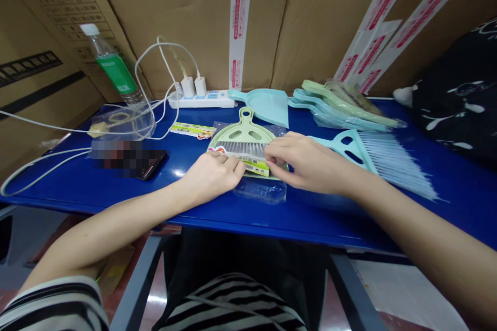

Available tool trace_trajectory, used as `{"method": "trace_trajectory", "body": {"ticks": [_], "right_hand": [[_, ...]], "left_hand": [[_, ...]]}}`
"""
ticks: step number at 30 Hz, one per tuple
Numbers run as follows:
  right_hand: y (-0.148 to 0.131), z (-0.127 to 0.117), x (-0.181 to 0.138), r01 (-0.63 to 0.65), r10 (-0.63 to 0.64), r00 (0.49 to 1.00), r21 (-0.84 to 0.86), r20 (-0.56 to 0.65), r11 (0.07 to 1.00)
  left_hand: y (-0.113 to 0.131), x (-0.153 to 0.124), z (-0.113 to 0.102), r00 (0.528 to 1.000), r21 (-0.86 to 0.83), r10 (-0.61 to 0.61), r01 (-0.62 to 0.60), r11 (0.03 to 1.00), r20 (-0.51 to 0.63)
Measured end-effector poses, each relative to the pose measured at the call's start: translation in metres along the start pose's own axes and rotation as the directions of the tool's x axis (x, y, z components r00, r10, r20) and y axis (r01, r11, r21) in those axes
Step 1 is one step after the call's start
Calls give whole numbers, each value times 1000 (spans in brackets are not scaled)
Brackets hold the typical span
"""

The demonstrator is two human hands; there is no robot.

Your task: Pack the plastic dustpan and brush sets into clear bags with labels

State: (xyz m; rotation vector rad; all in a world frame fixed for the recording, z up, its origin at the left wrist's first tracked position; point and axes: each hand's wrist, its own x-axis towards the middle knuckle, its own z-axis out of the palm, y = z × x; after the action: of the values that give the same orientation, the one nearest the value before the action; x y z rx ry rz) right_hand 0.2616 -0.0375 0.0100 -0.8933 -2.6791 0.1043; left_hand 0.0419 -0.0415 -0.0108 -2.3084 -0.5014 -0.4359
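A pale green dustpan with a small brush (244,137) lies inside a clear plastic bag (261,189) on the blue table (217,201). A yellow-green printed label card (254,166) sits across its lower edge. My left hand (212,173) pinches the card's left end, fingers closed. My right hand (305,161) pinches its right end, fingers curled together. Both hands rest on the bag.
A light blue brush (388,158) lies to the right, and a light blue dustpan (267,104) behind. Bagged dustpans (341,106) are stacked at the back right. A power strip (204,98), cables, a water bottle (114,67), a phone (128,158) and a loose label (192,130) stand left.
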Motion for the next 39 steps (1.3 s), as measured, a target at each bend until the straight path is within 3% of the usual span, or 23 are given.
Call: {"method": "trace_trajectory", "body": {"ticks": [10,18,23,25,28,33,39], "right_hand": [[1,1,0,-14,13,999,-26,-39,1000],[1,1,-1,67,-67,998,-51,0,996],[3,0,-2,111,-111,993,6,30,994],[4,1,-3,128,-130,990,47,55,991],[7,1,-5,144,-153,983,97,98,985],[12,0,-8,126,-135,985,82,111,989],[20,5,-7,126,-127,987,13,103,992]], "left_hand": [[-2,0,2,1000,-12,-14,14,1000,7],[2,-1,7,1000,-11,-28,28,1000,-1],[-10,-4,2,999,-205,44,-46,978,-12],[-21,-6,-1,997,-316,64,-48,947,41],[-36,-9,-3,986,-382,21,46,923,168],[-45,-12,-1,918,-441,64,126,888,390],[-41,-11,4,915,-437,94,95,895,391]]}}
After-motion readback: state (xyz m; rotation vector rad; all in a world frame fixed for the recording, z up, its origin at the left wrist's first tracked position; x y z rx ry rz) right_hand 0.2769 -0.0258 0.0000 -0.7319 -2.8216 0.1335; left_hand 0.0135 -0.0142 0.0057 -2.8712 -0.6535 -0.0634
